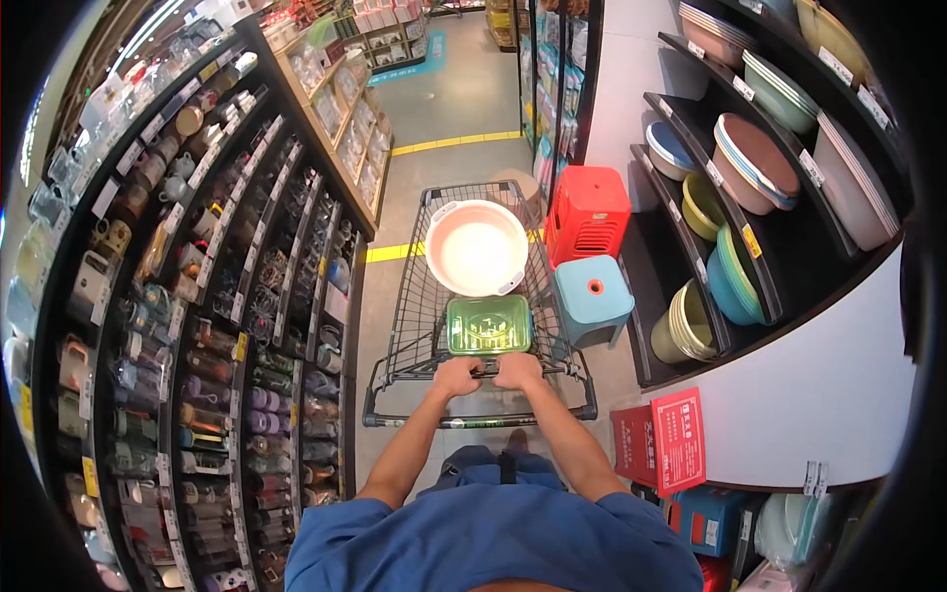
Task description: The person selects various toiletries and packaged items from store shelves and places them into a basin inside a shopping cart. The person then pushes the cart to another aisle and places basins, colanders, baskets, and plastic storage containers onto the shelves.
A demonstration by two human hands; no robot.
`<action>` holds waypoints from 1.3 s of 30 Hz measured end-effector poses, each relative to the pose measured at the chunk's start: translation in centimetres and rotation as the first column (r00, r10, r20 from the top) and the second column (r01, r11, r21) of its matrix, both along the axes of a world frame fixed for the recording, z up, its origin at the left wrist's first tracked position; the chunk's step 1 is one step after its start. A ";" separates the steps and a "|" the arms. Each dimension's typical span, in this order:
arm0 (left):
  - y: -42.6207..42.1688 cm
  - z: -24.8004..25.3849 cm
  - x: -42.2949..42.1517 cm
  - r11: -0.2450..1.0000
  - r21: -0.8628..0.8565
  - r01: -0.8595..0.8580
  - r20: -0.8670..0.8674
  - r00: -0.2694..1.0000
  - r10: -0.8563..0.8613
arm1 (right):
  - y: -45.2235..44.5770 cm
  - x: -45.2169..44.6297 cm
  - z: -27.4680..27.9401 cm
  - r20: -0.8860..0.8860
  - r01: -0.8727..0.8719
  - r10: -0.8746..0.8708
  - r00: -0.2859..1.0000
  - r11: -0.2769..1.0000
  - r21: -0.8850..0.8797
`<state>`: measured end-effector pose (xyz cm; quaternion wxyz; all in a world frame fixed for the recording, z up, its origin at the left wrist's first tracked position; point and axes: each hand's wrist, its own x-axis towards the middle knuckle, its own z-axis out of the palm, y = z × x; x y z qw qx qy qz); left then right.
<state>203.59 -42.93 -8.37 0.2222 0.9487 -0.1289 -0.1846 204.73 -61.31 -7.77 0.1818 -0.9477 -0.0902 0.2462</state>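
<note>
Both hands on the cart: left hand and right hand sit close together near the middle of its near end, fingers curled over a bar there. Grip judged closed on the cart; undersides of the fingers hidden, so firmness cannot be told. Load noted: green tub inside the cart at the near end, just ahead of the hands; pink basin beyond it, open side up, glare at its centre. Contact between tub and basin cannot be told. Surroundings: rack of cups and bottles to the cart's left; red stool and blue stool to its right, the blue one just beside the near part. Handling, by judgement: clearance looks tighter on the stool side, so steer gently and favour the open floor ahead of the cart. With a central grip the cart may swing; press evenly with both hands, or set them wider for better steering. Use smooth, slow pushes, as a jolt could slide the basin against the tub.
</note>
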 end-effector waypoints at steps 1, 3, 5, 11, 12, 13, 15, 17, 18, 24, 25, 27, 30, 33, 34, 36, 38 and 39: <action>0.1 0.1 0.7 1.000 -0.019 0.006 -0.009 1.000 -0.006 | -0.1 0.7 0.2 0.001 0.002 -0.002 1.000 1.000 -0.004; 0.0 0.4 1.8 0.999 -0.038 0.009 -0.023 1.000 -0.010 | 0.0 2.1 0.3 -0.059 -0.039 0.036 0.998 0.998 -0.051; 0.2 0.7 2.8 0.997 -0.064 0.034 -0.017 0.999 -0.035 | 0.1 3.2 0.0 -0.060 -0.045 0.042 0.997 0.998 -0.042; -0.2 0.9 5.1 0.996 -0.049 0.069 -0.056 0.996 -0.072 | -0.3 5.5 -0.2 -0.078 -0.045 0.045 0.996 0.999 0.002; -0.1 0.4 5.6 0.995 -0.056 0.085 -0.056 0.995 -0.088 | -0.5 5.9 -0.1 -0.071 -0.054 0.057 0.996 0.998 0.032; 0.0 0.0 5.8 0.994 -0.069 0.088 -0.067 0.993 -0.093 | -0.7 6.1 -0.1 -0.084 -0.050 0.052 0.995 0.999 0.021; 0.1 -0.7 6.5 0.988 -0.072 0.134 -0.054 0.989 -0.138 | -1.3 7.0 0.3 -0.001 -0.141 0.142 0.990 0.986 0.087; -0.3 -1.2 7.0 0.987 -0.078 0.141 -0.031 0.989 -0.144 | -2.4 9.0 -2.0 -0.106 -0.103 0.133 0.985 0.963 0.251; -0.3 -1.1 7.0 0.988 -0.054 0.143 -0.013 0.990 -0.144 | -2.9 9.8 -3.4 -0.205 -0.040 0.141 0.968 0.902 0.431; -0.7 -1.2 8.1 0.989 -0.064 0.137 -0.065 0.988 -0.141 | -1.8 19.8 -4.6 -0.664 0.808 -0.460 0.589 0.326 0.491; -0.7 -0.5 8.1 0.988 -0.079 0.130 -0.050 0.990 -0.134 | -1.7 21.4 -6.3 -0.697 0.844 -0.485 0.528 0.207 0.495; -0.8 0.0 8.1 0.986 -0.097 0.134 -0.047 0.989 -0.139 | -2.0 24.4 -9.9 -0.745 0.884 -0.521 0.417 0.041 0.466; -0.9 0.0 9.1 0.987 -0.082 0.141 -0.033 0.989 -0.144 | -1.5 27.7 -12.4 -0.727 0.941 -0.619 0.298 0.064 0.331; -1.0 0.2 9.6 0.987 -0.071 0.143 0.010 0.990 -0.142 | -0.8 29.8 -13.6 -0.772 0.935 -0.588 0.240 -0.073 0.346; -0.9 0.1 9.9 0.988 -0.066 0.142 0.007 0.990 -0.142 | -0.9 30.3 -13.8 -0.822 0.924 -0.519 0.235 -0.144 0.354; -1.1 0.2 10.3 0.985 -0.090 0.147 -0.022 0.989 -0.149 | -0.9 31.2 -13.9 -0.858 0.912 -0.465 0.220 -0.214 0.350; -1.1 0.3 10.8 0.984 -0.091 0.155 -0.032 0.987 -0.159 | -1.0 32.4 -13.5 -0.877 0.905 -0.434 0.208 -0.255 0.341; -1.1 0.4 11.1 0.983 -0.090 0.158 -0.042 0.986 -0.163 | -1.1 33.1 -13.0 -0.892 0.899 -0.387 0.233 -0.263 0.349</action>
